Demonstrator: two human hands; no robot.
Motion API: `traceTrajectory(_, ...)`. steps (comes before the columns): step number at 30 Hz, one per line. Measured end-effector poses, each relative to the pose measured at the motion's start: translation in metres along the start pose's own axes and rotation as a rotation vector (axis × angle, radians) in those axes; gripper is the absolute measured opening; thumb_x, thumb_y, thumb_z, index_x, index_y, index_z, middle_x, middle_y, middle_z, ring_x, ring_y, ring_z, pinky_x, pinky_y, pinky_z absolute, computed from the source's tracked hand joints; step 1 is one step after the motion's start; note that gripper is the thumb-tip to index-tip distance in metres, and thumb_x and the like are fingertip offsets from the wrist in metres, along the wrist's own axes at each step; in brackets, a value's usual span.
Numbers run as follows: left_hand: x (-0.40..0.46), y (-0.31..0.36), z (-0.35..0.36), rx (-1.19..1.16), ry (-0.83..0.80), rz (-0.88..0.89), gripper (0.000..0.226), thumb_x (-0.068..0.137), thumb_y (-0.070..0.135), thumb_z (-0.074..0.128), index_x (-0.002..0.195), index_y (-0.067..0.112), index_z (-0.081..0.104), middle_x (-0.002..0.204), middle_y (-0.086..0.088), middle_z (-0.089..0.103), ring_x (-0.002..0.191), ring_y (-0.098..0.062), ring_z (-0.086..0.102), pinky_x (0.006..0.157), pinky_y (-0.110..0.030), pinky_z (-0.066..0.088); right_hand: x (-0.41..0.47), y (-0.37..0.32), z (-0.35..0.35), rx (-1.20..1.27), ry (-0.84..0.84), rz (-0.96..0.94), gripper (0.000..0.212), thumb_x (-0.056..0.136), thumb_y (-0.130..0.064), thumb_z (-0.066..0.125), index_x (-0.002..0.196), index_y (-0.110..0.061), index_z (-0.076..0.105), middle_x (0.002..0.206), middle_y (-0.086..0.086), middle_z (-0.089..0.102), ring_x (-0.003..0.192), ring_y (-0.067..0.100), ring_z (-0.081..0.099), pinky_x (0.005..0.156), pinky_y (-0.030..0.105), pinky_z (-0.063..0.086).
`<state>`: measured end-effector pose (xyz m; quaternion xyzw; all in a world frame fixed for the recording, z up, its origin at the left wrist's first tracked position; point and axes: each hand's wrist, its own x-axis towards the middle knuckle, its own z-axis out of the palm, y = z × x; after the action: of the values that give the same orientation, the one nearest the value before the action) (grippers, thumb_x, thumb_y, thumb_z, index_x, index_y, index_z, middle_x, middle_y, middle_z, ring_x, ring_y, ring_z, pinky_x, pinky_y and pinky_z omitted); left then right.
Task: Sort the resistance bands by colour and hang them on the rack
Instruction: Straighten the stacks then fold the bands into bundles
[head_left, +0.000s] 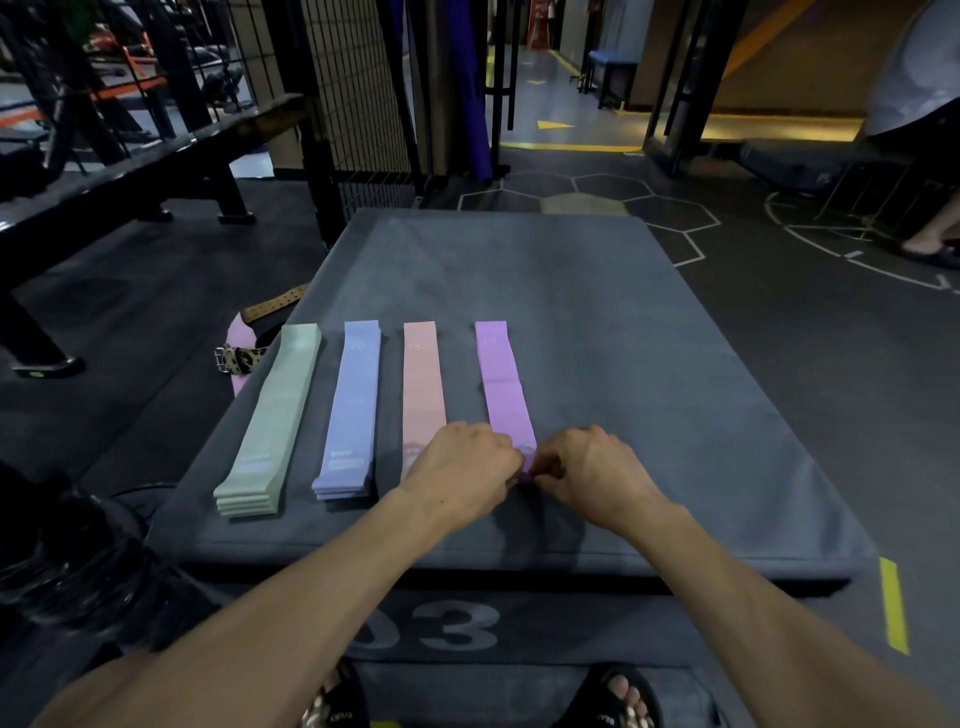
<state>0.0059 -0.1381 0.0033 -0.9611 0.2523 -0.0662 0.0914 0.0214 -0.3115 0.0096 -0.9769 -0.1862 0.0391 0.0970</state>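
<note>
On top of the dark grey padded box in front of you, four colour-sorted lots of flat fabric resistance bands are lying side by side, lengthwise away from you. Your left hand and your right hand are both pinching the near end of the lilac-pink fabric band, fingers curled onto its edge, the two hands almost touching each other. That band is sitting furthest right of the four, and a faint white number is showing at its far end (too blurred for you to read).

Just left of it, the peach fabric band is lying partly under your left hand; its far end is carrying pale print that looks like "15". Next over, the stack of periwinkle-blue fabric bands is showing what looks like "20" at the far end and a small white label near you, unreadable. Furthest left, the stack of sage-green fabric bands is lying several layers deep, also with a small illegible label.

Large grey numerals "03" are showing on the box's front face below your forearms. Off the box's left edge, a leopard-print buckled belt is lying on the floor. Your black sandals are showing white lettering, too small to read.
</note>
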Motion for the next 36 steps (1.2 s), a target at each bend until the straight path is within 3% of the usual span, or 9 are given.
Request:
traceTrajectory(5,-0.003,0.003,0.0,-0.035,-0.001,-0.002,0.022,0.095,0.025,0.048,0.106,0.018,0.066,0.108,-0.002,0.067,0.1,-0.027,0.061,0.07,-0.034,0.036,0.0,0.002,0.0,0.003,-0.011,-0.041,0.019,0.089,-0.035,0.064,0.105,-0.029,0.073,0.106,0.0,0.071,0.1,0.028,0.064,0.081,0.035,0.053)
traceTrajectory(11,-0.004,-0.015,-0.008,-0.295,0.046,-0.074,0.014,0.091,0.03,0.051,0.098,0.026,0.063,0.105,0.007,0.064,0.1,-0.02,0.059,0.076,-0.035,0.05,-0.001,0.004,0.005,0.042,0.062,-0.122,0.031,0.085,-0.04,0.069,0.111,-0.025,0.062,0.11,-0.002,0.062,0.098,0.029,0.062,0.075,0.036,0.048)
traceTrajectory(16,-0.002,-0.028,-0.008,-0.382,0.052,-0.107,0.01,0.092,0.03,0.054,0.096,0.028,0.063,0.101,0.012,0.063,0.095,-0.017,0.058,0.077,-0.04,0.054,0.002,0.001,0.006,0.06,0.218,-0.2,0.012,0.087,-0.027,0.065,0.096,-0.019,0.063,0.094,0.001,0.058,0.077,0.035,0.06,0.061,0.04,0.047)
traceTrajectory(20,-0.004,-0.031,-0.011,-0.387,0.104,-0.089,0.011,0.091,0.032,0.056,0.097,0.028,0.064,0.1,0.012,0.064,0.096,-0.016,0.058,0.077,-0.038,0.053,0.005,0.002,0.005,0.083,0.25,-0.205,0.008,0.087,-0.025,0.063,0.092,-0.019,0.063,0.089,0.0,0.059,0.072,0.034,0.058,0.058,0.039,0.047)
traceTrajectory(27,-0.006,-0.027,-0.011,-0.324,0.192,-0.082,0.037,0.08,0.049,0.066,0.111,0.03,0.063,0.108,0.013,0.06,0.097,-0.015,0.054,0.072,-0.035,0.052,0.007,0.002,0.003,0.09,0.225,-0.196,0.012,0.086,-0.023,0.063,0.098,-0.021,0.066,0.091,-0.001,0.06,0.075,0.029,0.059,0.061,0.036,0.049)
traceTrajectory(32,-0.004,-0.023,-0.01,-0.275,0.205,-0.058,0.031,0.078,0.042,0.07,0.105,0.026,0.065,0.104,0.008,0.06,0.096,-0.018,0.054,0.067,-0.036,0.053,0.008,0.001,0.003,0.129,0.253,-0.184,0.006,0.087,-0.024,0.062,0.09,-0.02,0.066,0.085,-0.003,0.058,0.074,0.028,0.058,0.058,0.034,0.043)
traceTrajectory(36,-0.002,-0.023,-0.012,-0.328,0.244,-0.091,0.013,0.08,0.026,0.066,0.093,0.027,0.067,0.093,0.009,0.067,0.087,-0.019,0.057,0.064,-0.032,0.051,0.01,0.001,-0.002,0.193,0.245,-0.192,0.006,0.084,-0.022,0.063,0.087,-0.02,0.068,0.086,-0.001,0.058,0.075,0.027,0.058,0.062,0.041,0.051)
